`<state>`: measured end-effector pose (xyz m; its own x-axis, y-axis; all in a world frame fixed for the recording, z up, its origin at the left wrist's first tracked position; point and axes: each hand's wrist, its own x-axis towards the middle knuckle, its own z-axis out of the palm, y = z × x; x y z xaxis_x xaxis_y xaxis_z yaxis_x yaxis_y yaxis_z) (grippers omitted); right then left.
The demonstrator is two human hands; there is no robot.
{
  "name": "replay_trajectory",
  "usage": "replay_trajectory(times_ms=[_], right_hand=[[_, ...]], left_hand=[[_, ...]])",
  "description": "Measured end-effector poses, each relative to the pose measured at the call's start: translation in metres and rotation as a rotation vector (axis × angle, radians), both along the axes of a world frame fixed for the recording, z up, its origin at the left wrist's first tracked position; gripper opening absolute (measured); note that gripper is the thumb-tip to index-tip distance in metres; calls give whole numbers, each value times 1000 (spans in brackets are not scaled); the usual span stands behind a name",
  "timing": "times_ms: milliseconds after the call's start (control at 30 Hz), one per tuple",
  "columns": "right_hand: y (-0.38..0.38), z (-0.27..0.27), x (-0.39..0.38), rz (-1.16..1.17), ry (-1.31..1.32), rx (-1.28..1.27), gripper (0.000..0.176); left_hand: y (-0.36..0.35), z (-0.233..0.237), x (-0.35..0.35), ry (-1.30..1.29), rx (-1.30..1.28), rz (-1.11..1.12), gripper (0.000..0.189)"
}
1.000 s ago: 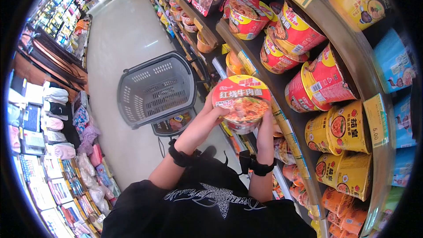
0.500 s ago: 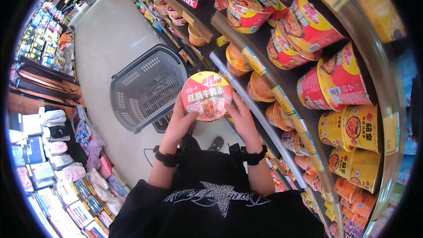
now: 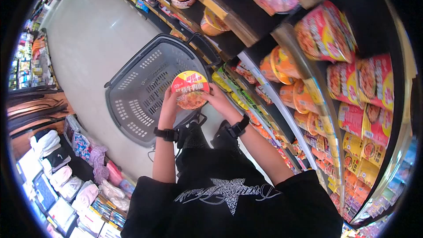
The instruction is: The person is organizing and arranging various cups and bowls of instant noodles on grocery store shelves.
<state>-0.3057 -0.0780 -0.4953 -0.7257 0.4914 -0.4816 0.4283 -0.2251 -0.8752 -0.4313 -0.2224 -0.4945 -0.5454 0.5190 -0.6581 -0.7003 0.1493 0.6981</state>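
Between my two hands is a round instant noodle bowl [image 3: 191, 90], its red and yellow lid with white lettering facing me. My left hand [image 3: 169, 105] grips its left side, and my right hand [image 3: 217, 98] closes on its right edge. The fingers under the bowl are partly hidden. Behind and below the bowl stands a grey plastic shopping basket [image 3: 132, 86] with slotted walls; its visible inside shows only the slotted bottom. The bowl appears over the basket's right part, held above it.
Shelves of noodle bowls [image 3: 326, 31] and yellow noodle packs [image 3: 361, 154] rise close on my right. A shelf edge [image 3: 282, 101] runs beside my right arm. Folded clothes and packaged goods [image 3: 66, 176] fill a display on the left. Pale floor [image 3: 83, 31] stretches ahead.
Both hands have carried the noodle bowl away from the shelf and over the basket, lower and farther from me. The view has shifted, so the basket looks larger and nearer.
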Motion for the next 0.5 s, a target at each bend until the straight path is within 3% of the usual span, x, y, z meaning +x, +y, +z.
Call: replay_trajectory(times_ms=[133,200,300,433,500], right_hand=[[-5,-30,-52,72,-35,71,50],[-5,-29,-72,105,-96,144,46],[-6,-69,-86,106,-222,24,46],[-6,-103,-100,135,-381,-444,42],[-11,-88,-108,127,-424,-374,47]], left_hand=[[-1,-49,-41,-107,-31,41,49],[-1,-64,-53,-124,-66,63,54],[1,-88,-66,-154,-118,60,55],[-3,-132,-66,-184,-174,55,55],[-3,-151,-66,-233,-167,127,52]])
